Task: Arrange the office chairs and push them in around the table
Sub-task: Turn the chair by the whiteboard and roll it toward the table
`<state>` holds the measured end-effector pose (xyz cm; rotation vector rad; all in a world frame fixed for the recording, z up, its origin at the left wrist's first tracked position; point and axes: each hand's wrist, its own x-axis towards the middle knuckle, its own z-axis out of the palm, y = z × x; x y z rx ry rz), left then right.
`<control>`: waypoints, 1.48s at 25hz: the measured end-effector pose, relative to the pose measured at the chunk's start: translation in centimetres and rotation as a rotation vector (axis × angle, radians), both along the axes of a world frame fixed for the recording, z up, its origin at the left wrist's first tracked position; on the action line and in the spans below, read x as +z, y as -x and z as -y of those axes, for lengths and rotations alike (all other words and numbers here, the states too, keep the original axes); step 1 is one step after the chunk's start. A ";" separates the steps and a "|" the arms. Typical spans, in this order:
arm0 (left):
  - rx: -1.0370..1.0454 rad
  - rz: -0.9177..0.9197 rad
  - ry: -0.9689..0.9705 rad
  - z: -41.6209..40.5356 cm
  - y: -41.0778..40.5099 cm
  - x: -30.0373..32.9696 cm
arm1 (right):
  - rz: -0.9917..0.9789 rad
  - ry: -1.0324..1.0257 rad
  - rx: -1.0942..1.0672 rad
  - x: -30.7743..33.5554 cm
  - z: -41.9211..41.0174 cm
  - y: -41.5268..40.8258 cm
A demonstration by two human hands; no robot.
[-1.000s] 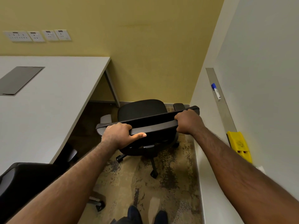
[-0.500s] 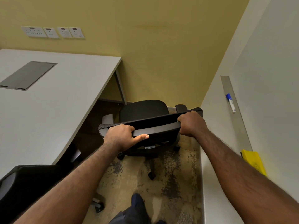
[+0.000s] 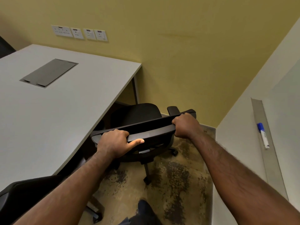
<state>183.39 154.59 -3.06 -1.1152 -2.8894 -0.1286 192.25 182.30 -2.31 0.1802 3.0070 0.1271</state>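
A second chair sits near left at the table. Both hands, left and right, clamp the black chair's top edge; its seat sits beside the table's far corner. A marker lies on the right wall ledge.

Small office meeting room. White table with a grey cable hatch left of the fingers; black swivel office chair just beyond them. Row of wall sockets on yellow wall, far above-left. Whiteboard tray with blue marker right of the fingers. Patterned carpet below.
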 end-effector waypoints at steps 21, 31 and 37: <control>0.384 -0.009 -0.010 -7.2 11.2 0.1 | 0.048 -0.012 0.366 -0.5 -8.8 23.6; 0.625 -0.005 -0.012 -13.9 15.2 0.4 | 0.005 0.030 0.605 -0.2 -14.0 33.0; 0.704 0.001 -0.029 -16.5 18.2 0.2 | 0.042 0.044 0.618 0.4 -15.4 37.9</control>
